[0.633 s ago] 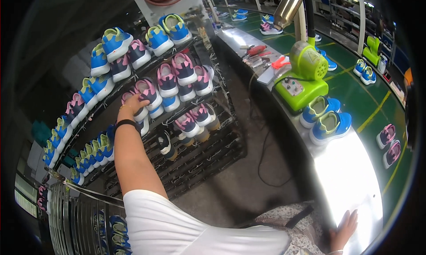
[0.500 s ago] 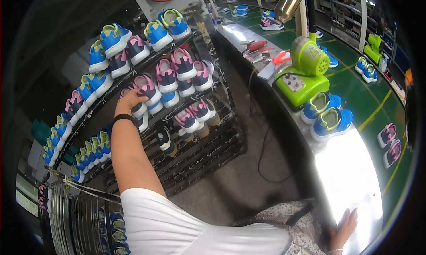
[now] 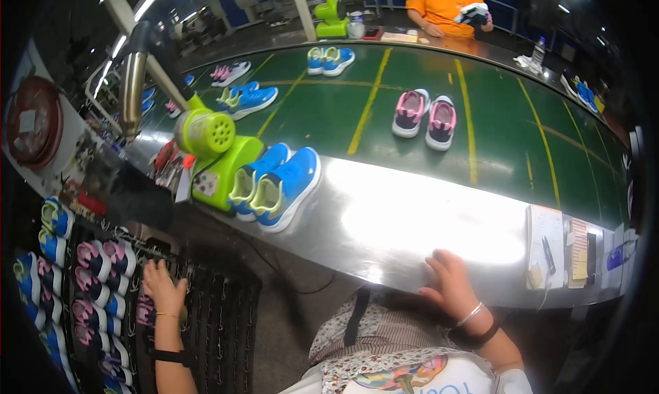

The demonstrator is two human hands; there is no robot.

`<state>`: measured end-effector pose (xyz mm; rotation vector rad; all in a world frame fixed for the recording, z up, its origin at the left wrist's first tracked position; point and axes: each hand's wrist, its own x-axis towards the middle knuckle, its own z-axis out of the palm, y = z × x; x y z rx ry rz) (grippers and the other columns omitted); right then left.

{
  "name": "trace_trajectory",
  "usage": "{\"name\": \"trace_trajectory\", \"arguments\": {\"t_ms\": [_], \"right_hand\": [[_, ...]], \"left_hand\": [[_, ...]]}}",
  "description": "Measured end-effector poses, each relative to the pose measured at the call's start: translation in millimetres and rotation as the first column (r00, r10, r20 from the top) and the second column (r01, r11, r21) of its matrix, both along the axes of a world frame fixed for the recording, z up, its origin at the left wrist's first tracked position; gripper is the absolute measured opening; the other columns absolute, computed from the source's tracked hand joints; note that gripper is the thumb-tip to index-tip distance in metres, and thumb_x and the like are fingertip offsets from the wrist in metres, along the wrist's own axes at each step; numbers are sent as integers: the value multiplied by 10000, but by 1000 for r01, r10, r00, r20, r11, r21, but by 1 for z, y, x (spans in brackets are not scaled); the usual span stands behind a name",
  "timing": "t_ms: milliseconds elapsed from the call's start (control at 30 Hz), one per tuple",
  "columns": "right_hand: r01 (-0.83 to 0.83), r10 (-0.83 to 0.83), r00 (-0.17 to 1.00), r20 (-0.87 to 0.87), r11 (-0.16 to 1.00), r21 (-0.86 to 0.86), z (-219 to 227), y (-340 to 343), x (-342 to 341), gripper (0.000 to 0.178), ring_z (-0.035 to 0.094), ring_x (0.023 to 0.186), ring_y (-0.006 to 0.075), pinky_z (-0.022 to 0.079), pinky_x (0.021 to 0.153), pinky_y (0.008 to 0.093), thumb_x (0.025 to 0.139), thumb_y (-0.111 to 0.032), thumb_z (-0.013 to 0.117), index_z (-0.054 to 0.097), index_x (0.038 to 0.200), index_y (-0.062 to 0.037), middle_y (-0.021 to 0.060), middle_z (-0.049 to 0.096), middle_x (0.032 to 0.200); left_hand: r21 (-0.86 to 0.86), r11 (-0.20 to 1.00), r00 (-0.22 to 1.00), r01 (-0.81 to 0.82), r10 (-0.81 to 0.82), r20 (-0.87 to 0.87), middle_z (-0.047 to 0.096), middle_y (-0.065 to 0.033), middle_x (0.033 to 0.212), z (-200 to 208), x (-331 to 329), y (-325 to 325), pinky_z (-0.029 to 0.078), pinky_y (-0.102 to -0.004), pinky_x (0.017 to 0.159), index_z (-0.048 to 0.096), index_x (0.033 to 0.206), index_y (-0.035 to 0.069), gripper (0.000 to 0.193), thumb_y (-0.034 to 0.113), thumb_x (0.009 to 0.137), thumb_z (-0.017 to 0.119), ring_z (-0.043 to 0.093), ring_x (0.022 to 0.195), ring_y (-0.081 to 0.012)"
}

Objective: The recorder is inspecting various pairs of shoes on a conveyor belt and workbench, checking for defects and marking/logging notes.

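Observation:
My left hand (image 3: 165, 289) is open above the shoe rack, fingers apart and nothing in them. Pink and navy shoes (image 3: 91, 259) stand on the rack just left of it, and another dark pink-trimmed shoe (image 3: 145, 310) shows partly behind its wrist. My right hand (image 3: 452, 284) is at the near edge of the metal bench (image 3: 384, 253), its fingers loosely spread and empty. To the left on that bench sits a pair of blue shoes with lime linings (image 3: 288, 191), side by side, touched by neither hand.
A green blower machine (image 3: 220, 150) stands behind the blue pair. Beyond the bench runs a green conveyor belt (image 3: 329, 116) carrying several pairs, including a pink and navy pair (image 3: 441, 123). Papers with a pen (image 3: 546, 250) lie at the right. A person in orange (image 3: 446, 9) holds a shoe opposite.
The view has swung right toward the belt. My left hand has come off the pink and navy shoe on the rack and is empty. My right hand has shifted along the bench edge.

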<state>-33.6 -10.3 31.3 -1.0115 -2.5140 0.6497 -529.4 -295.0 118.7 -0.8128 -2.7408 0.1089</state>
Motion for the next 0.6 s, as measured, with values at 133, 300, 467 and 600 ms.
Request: {"name": "trace_trajectory", "arguments": {"t_ms": [133, 300, 467, 600], "right_hand": [[370, -358, 925, -125, 925, 90, -5, 4, 32, 506, 374, 1217, 394, 293, 1012, 494, 714, -227, 721, 526, 1137, -28, 192, 440, 1260], [557, -531, 819, -217, 826, 80, -13, 4, 49, 446, 444, 1126, 366, 307, 972, 491, 696, -195, 715, 547, 1065, -9, 175, 498, 1167], [522, -500, 844, -194, 849, 82, -6, 9, 40, 414, 479, 1077, 324, 312, 943, 468, 695, -194, 705, 550, 1046, -38, 132, 532, 1109], [537, -508, 836, -209, 836, 118, -4, 4, 36, 379, 494, 1053, 329, 332, 913, 460, 685, -176, 703, 556, 1011, -51, 125, 544, 1092]], "left_hand": [[214, 585, 574, 782, -810, 121, 450, -184, 1226, -18, 122, 188, 302, -468, 995, 507, 1189, 52, 584, 181, 664, 728, 395, 1179, -363], [249, 178, 134, 952, -974, 181, 403, -194, 1301, -35, 222, 377, 277, -493, 1018, 461, 1293, 169, 676, 252, 684, 745, 334, 1244, -373], [-26, 329, 330, 944, -936, 122, 306, -235, 1403, -12, 267, 540, 200, -558, 1048, 339, 1378, 349, 826, 517, 664, 719, 254, 1322, -397], [-153, 373, 402, 915, -810, 427, 448, -176, 1330, -19, 298, 602, 211, -565, 1041, 412, 1340, 364, 754, 632, 678, 653, 379, 1263, -382]]}}
